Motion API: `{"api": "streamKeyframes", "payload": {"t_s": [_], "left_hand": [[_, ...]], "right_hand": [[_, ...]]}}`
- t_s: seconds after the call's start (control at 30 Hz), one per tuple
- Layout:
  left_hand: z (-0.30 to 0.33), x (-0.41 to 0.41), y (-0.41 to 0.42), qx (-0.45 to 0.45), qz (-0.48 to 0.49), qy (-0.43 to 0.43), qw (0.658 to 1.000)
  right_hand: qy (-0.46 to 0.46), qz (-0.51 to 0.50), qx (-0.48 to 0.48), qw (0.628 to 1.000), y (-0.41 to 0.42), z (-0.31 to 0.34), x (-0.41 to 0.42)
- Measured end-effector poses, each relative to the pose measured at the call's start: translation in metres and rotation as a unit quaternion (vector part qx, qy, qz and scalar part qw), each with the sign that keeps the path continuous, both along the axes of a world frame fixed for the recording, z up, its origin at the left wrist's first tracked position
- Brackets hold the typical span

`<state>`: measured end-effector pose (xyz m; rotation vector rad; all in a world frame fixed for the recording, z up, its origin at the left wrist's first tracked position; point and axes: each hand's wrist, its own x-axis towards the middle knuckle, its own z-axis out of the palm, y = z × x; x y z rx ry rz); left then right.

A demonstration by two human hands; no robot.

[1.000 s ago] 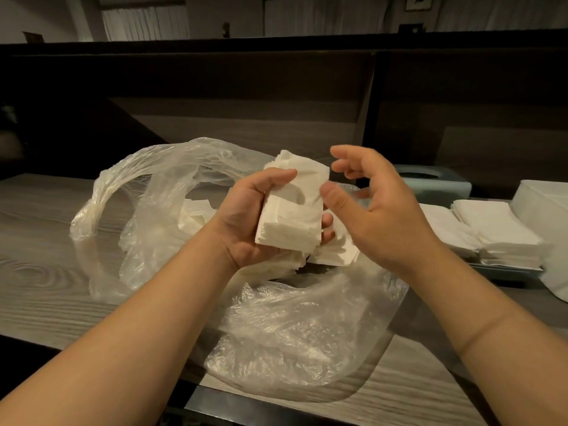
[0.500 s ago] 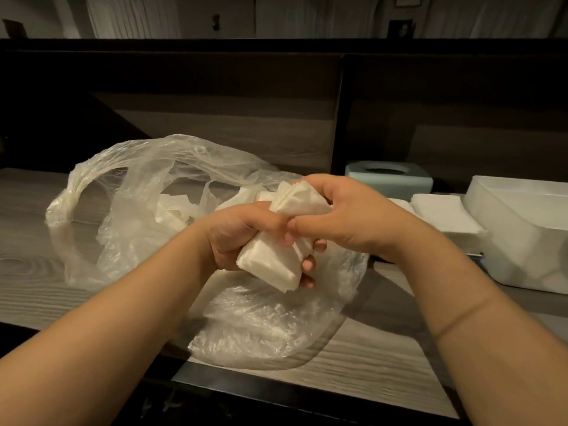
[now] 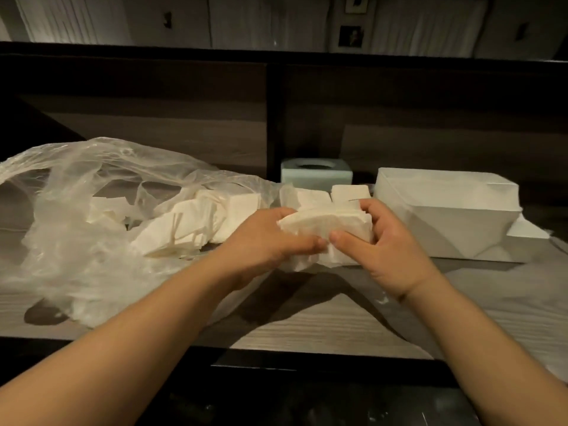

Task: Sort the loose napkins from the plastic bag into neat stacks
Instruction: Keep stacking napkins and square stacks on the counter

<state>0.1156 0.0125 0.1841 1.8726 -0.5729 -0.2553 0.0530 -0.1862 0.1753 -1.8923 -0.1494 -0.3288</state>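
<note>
A bundle of white napkins (image 3: 325, 224) is held between both hands just above the wooden counter. My left hand (image 3: 270, 238) grips its left side, thumb along the near edge. My right hand (image 3: 384, 241) grips its right side, fingers curled over the far edge and thumb at the front. The clear plastic bag (image 3: 76, 216) lies open on the left, with several loose napkins (image 3: 196, 222) spilling from its mouth. Behind the bundle stand two low napkin stacks (image 3: 349, 192), partly hidden by my hands.
A large white box (image 3: 445, 222) sits at the right, with a flat white sheet (image 3: 528, 230) beside it. A pale green tissue holder (image 3: 316, 176) stands against the dark wooden back panel. The counter's front edge (image 3: 307, 352) runs under my forearms.
Both hands have carried the napkin bundle right and down, from in front of the bag to low over the counter by the stacks. The right hand went from open to gripping the bundle.
</note>
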Motion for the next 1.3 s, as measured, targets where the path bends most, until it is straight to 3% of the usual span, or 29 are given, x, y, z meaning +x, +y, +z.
{"api": "streamKeyframes", "payload": {"t_s": [0.1, 0.23, 0.33, 0.4, 0.47, 0.57, 0.73, 0.9, 1.0, 1.2, 1.3], "left_hand": [[-0.012, -0.008, -0.016, -0.047, -0.006, 0.035, 0.998], [-0.027, -0.013, -0.027, 0.019, -0.044, -0.022, 0.999], [-0.032, -0.012, -0.025, 0.031, -0.034, -0.037, 0.998], [-0.034, -0.010, -0.023, 0.036, -0.036, -0.043, 0.998], [-0.034, -0.010, -0.022, 0.042, -0.047, -0.048, 0.997], [-0.034, -0.010, -0.022, 0.045, -0.059, -0.059, 0.995], [-0.037, -0.008, -0.020, 0.038, -0.061, -0.062, 0.996], [-0.035, -0.010, -0.017, 0.029, -0.093, -0.047, 0.994], [-0.034, -0.009, -0.016, 0.050, -0.072, -0.082, 0.993], [-0.034, -0.009, -0.016, 0.069, -0.069, -0.077, 0.992], [-0.036, -0.009, -0.017, 0.020, -0.085, -0.031, 0.996]], "right_hand": [[0.023, -0.017, -0.018, 0.999, -0.019, -0.010, -0.009], [0.033, -0.034, -0.029, 0.998, -0.026, -0.025, -0.016], [0.052, -0.128, -0.132, 0.982, -0.024, -0.033, -0.026], [0.085, -0.167, -0.261, 0.947, -0.021, -0.038, -0.033], [0.109, -0.173, -0.353, 0.913, -0.020, -0.042, -0.035], [0.123, -0.148, -0.390, 0.901, -0.019, -0.044, -0.032], [0.108, -0.105, -0.354, 0.923, -0.017, -0.038, -0.031], [0.093, -0.020, -0.126, 0.987, -0.023, -0.031, -0.033], [0.041, -0.033, -0.093, 0.994, -0.026, -0.034, -0.033], [0.027, -0.007, -0.092, 0.995, -0.025, -0.035, -0.035], [0.042, -0.022, -0.035, 0.998, -0.025, -0.037, -0.034]]}}
